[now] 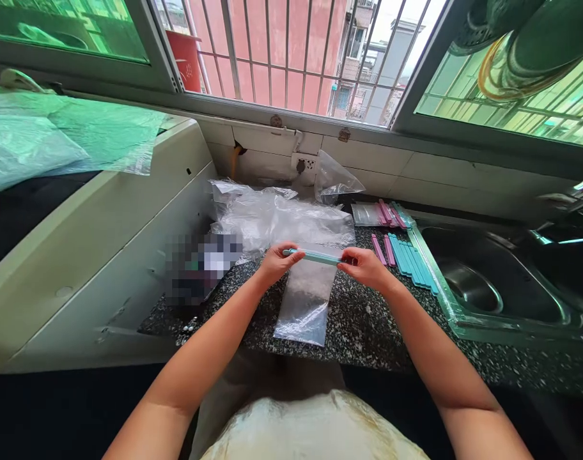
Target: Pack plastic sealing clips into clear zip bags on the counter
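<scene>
At the middle of the speckled dark surface [368, 326] a clear plastic bag [305, 300] lies flat, its open end pointing to twelve o'clock and its bottom edge toward six. Across that top end sits a teal sealing clip [314, 257], lying level from nine to three o'clock. The left hand [278, 260] is closed on the nine o'clock end of the clip, thumb on top and fingers curled beneath; the right hand [365, 265] pinches the three o'clock end between thumb and fingertips, so both hands grip the same clip with the bag hanging below it. At about eleven o'clock from the hands lies a loose heap of crumpled clear plastic bags [277, 217], touching the bag's far end. At two o'clock from the right hand a row of spare clips [406, 259], pink ones beside teal ones, rests on the surface along the near rim of the steel sink [502, 287], which fills the three o'clock side. Farther out at one o'clock a small flat packet with more clips [378, 214] lies near the tiled wall. A white appliance [80, 243] stands at nine o'clock, with green plastic sheeting [71, 137] spread on its top
</scene>
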A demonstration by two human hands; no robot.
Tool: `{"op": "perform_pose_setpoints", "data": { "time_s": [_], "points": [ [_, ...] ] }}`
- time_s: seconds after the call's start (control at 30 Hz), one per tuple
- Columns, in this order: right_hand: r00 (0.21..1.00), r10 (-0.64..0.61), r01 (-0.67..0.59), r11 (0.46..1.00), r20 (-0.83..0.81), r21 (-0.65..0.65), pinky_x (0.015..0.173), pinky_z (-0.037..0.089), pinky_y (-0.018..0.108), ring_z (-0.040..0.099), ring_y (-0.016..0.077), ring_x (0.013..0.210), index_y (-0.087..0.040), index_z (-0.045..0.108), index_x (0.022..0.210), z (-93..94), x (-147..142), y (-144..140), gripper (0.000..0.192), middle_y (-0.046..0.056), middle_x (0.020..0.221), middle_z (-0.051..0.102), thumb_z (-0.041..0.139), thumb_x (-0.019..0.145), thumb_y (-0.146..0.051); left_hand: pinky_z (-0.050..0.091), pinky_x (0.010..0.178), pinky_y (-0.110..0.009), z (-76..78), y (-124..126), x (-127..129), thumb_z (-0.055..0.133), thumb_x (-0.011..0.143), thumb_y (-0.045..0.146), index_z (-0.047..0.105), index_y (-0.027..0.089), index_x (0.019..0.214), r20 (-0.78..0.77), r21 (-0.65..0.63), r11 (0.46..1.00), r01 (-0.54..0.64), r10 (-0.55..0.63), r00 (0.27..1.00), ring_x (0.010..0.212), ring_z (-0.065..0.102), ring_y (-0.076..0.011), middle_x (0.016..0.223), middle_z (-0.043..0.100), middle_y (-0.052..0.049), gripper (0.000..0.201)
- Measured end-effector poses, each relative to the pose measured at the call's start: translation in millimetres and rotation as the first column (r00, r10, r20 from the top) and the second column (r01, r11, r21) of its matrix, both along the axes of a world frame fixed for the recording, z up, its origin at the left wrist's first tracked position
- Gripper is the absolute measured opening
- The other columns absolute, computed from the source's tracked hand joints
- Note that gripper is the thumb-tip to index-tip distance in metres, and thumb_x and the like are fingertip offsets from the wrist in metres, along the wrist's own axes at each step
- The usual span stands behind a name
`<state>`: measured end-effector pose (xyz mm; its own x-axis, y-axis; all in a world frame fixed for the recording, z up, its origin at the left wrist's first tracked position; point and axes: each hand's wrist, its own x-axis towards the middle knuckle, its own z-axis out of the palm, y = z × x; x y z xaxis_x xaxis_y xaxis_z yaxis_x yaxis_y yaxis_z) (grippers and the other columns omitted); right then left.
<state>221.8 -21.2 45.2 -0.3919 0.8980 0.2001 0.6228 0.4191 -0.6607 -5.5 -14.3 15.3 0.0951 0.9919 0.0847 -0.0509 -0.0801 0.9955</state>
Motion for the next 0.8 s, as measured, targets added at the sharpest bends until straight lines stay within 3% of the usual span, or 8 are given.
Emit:
{"op": "perform_pose_setpoints", "data": {
  "time_s": [0.13,0.23,0.33,0.5,0.63,0.7,0.8],
  "points": [
    [0.998,-0.027,0.030,0.998,-0.049,0.053,0.054,0.037,0.023,0.045,0.0100,0.057,-0.016,0.056,0.068,8.1,11.5,1.9,0.012,-0.001,0.062,0.054,0.056,0.072,-0.028,0.035,0.054,-0.022,-1.6,2.8,6.2,0.073,0.049,0.048,0.058,0.015,0.066,-0.041,0.009,0.991,0.135,-0.135,0.990,0.055,0.044,-0.0079,0.056,0.050,0.004,0.040],
    [0.981,-0.105,0.120,0.989,-0.161,0.087,0.055,0.038,0.024,0.046,0.0105,0.058,-0.016,0.057,0.072,16.3,23.8,6.6,0.016,-0.001,0.063,0.054,0.057,0.072,-0.032,0.040,0.060,-0.024,-4.0,5.3,11.4,0.072,0.053,0.043,0.062,0.017,0.071,-0.152,-0.063,0.972,0.225,-0.232,0.961,0.061,0.051,-0.0103,0.064,0.059,0.001,0.033],
    [0.943,-0.204,0.241,0.964,-0.262,0.116,0.055,0.038,0.024,0.047,0.0104,0.057,-0.017,0.056,0.072,26.0,39.7,14.6,0.020,-0.002,0.062,0.053,0.059,0.070,-0.036,0.042,0.060,-0.024,-0.2,11.7,17.0,0.072,0.053,0.039,0.063,0.018,0.065,-0.175,-0.115,0.953,0.281,-0.297,0.939,0.062,0.053,-0.0109,0.063,0.063,-0.001,0.026],
    [0.810,-0.389,0.484,0.866,-0.439,0.125,0.058,0.041,0.025,0.049,0.0109,0.058,-0.017,0.057,0.071,39.0,78.0,38.7,0.027,-0.002,0.062,0.055,0.063,0.067,-0.043,0.041,0.056,-0.022,33.3,38.8,36.9,0.074,0.050,0.032,0.063,0.016,0.062,-0.037,-0.090,0.968,0.235,-0.239,0.970,0.058,0.053,-0.0099,0.060,0.062,-0.002,0.024],
    [0.691,-0.468,0.602,0.795,-0.551,0.081,0.056,0.042,0.025,0.048,0.0102,0.057,-0.017,0.056,0.072,41.7,114.5,68.1,0.030,-0.002,0.062,0.054,0.065,0.063,-0.044,0.041,0.053,-0.020,64.0,72.8,74.6,0.072,0.055,0.030,0.060,0.013,0.064,0.068,-0.059,0.978,0.199,-0.195,0.978,0.057,0.055,-0.0092,0.063,0.063,-0.002,0.022],
    [0.636,-0.513,0.648,0.761,-0.577,0.037,0.053,0.040,0.024,0.046,0.0095,0.055,-0.016,0.055,0.070,38.7,131.4,83.7,0.029,-0.002,0.061,0.053,0.065,0.061,-0.042,0.041,0.053,-0.020,71.0,89.4,99.0,0.069,0.060,0.027,0.058,0.013,0.066,0.073,-0.038,0.979,0.198,-0.195,0.978,0.056,0.055,-0.0080,0.065,0.063,-0.002,0.019],
    [0.560,-0.599,0.700,0.712,-0.572,-0.059,0.047,0.037,0.023,0.041,0.0076,0.049,-0.015,0.053,0.066,28.6,153.0,104.7,0.029,-0.003,0.058,0.051,0.066,0.059,-0.041,0.039,0.050,-0.018,69.6,110.1,135.9,0.063,0.067,0.019,0.056,0.012,0.068,0.042,-0.055,0.977,0.208,-0.206,0.978,0.052,0.052,-0.0066,0.063,0.061,-0.001,0.010]
  ]
}}
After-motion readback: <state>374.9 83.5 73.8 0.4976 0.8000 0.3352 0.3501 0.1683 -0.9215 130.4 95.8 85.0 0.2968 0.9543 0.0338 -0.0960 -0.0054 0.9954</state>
